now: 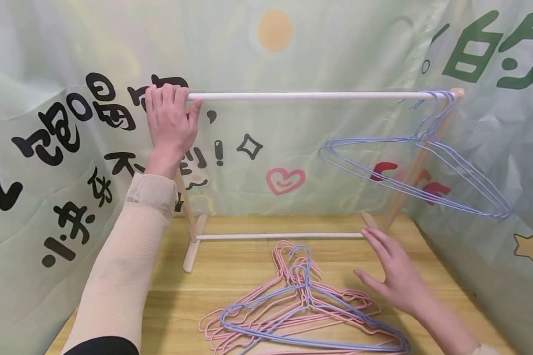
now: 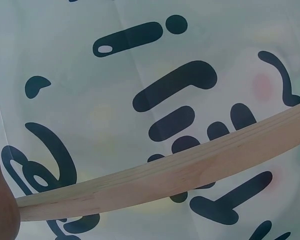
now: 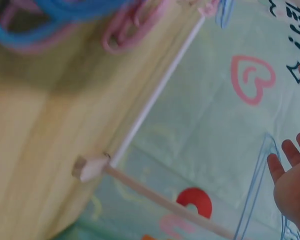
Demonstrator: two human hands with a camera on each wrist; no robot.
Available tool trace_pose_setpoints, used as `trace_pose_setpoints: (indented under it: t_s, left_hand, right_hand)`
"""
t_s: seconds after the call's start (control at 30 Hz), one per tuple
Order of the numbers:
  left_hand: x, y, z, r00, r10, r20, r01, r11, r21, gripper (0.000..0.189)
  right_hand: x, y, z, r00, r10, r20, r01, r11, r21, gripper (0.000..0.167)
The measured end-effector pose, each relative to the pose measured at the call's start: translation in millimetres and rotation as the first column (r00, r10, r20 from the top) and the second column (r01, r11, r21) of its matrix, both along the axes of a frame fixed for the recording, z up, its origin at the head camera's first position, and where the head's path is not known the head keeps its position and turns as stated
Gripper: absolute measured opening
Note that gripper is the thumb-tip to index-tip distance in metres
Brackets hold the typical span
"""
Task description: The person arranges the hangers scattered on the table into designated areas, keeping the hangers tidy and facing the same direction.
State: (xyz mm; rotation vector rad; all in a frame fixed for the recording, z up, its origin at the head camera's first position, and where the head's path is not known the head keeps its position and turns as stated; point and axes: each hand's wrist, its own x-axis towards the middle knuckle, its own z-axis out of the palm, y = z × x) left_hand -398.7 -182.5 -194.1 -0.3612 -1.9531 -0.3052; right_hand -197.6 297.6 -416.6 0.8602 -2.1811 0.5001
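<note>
A small clothes rack with a white top bar [image 1: 302, 95] stands on the wooden table. At its top left corner my left hand [image 1: 171, 121] grips the end, fingers over the top and thumb beside the bar. In the left wrist view the wooden upright [image 2: 165, 175] runs away from that hand. Several blue wire hangers [image 1: 428, 135] hang bunched at the bar's right end. My right hand [image 1: 395, 276], fingers spread and holding nothing, hovers right of a pile of pink hangers [image 1: 277, 259] with blue hangers [image 1: 308, 281] on top.
A thin white lower bar [image 1: 280, 236] joins the rack's feet behind the pile. The left foot [image 1: 195, 244] sits flat on the table [image 1: 169, 305]. Printed cloth [image 1: 235, 59] with lettering and drawings closes off the back and sides.
</note>
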Motion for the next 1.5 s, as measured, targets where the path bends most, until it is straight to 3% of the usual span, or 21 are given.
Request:
trace_pose_setpoints:
  t_s: [0.13, 0.3, 0.5, 0.93, 1.3, 1.5]
  left_hand:
    - [0.7, -0.2, 0.7, 1.0, 0.002, 0.005, -0.002, 1.0, 0.002, 0.053]
    - [0.6, -0.3, 0.3, 1.0, -0.001, 0.01, 0.0, 1.0, 0.006, 0.052]
    - [0.6, -0.3, -0.3, 1.0, 0.002, 0.015, -0.002, 1.0, 0.008, 0.052]
    - [1.4, 0.2, -0.1, 1.0, -0.004, 0.009, 0.004, 1.0, 0.007, 0.052]
    - [2.8, 0.3, 0.1, 1.0, -0.004, 0.018, 0.004, 1.0, 0.007, 0.052]
    - [3.2, 0.4, 0.3, 1.0, 0.003, 0.024, -0.003, 1.0, 0.005, 0.053]
  right_hand:
    - [7.8, -5, -13.0, 0.994, 0.007, 0.113, -0.01, 1.0, 0.027, 0.087]
    - [15.6, -11, -27.5, 0.985, 0.045, 0.169, -0.056, 0.996, 0.064, 0.089]
    - [27.3, -19, -40.9, 0.965, -0.004, 0.262, -0.034, 0.989, 0.144, 0.101]
    - [41.7, -27, -66.2, 0.938, -0.011, 0.347, -0.073, 0.971, 0.227, 0.11]
    - [46.5, -25, -74.0, 0.879, -0.025, 0.476, -0.109, 0.962, 0.252, 0.104]
    - [45.3, -25, -76.6, 0.88, -0.018, 0.474, -0.117, 0.96, 0.255, 0.105]
